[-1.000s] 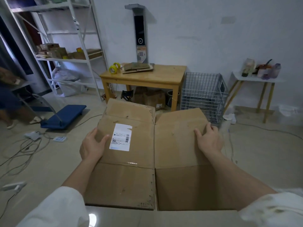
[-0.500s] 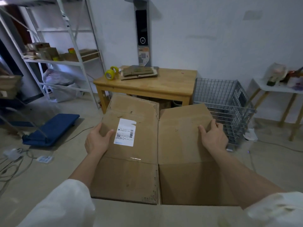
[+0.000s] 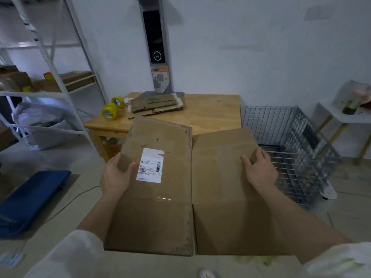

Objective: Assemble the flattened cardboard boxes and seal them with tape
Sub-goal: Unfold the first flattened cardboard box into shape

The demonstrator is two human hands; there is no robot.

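Observation:
I carry a large flattened cardboard box [image 3: 174, 207] in front of me, with a white shipping label [image 3: 151, 165] on its left panel. My left hand [image 3: 116, 174] grips the box's left edge, thumb on top beside the label. My right hand [image 3: 260, 169] grips the right edge, thumb and fingers on the panel. Ahead stands a wooden table [image 3: 210, 115] with two yellow tape rolls [image 3: 111, 109] at its left end and a stack of flattened cardboard boxes [image 3: 158, 103] behind them.
A metal shelf rack [image 3: 50, 81] stands at the left with a white bag under it. A blue platform cart [image 3: 30, 199] lies on the floor at the left. A wire mesh basket [image 3: 291, 149] sits right of the table, and a small white side table [image 3: 345, 117] beyond it.
I have walked closer to the wooden table with the box; the table, tape rolls and wire basket now appear larger and nearer. Both hands keep the same hold on the box edges.

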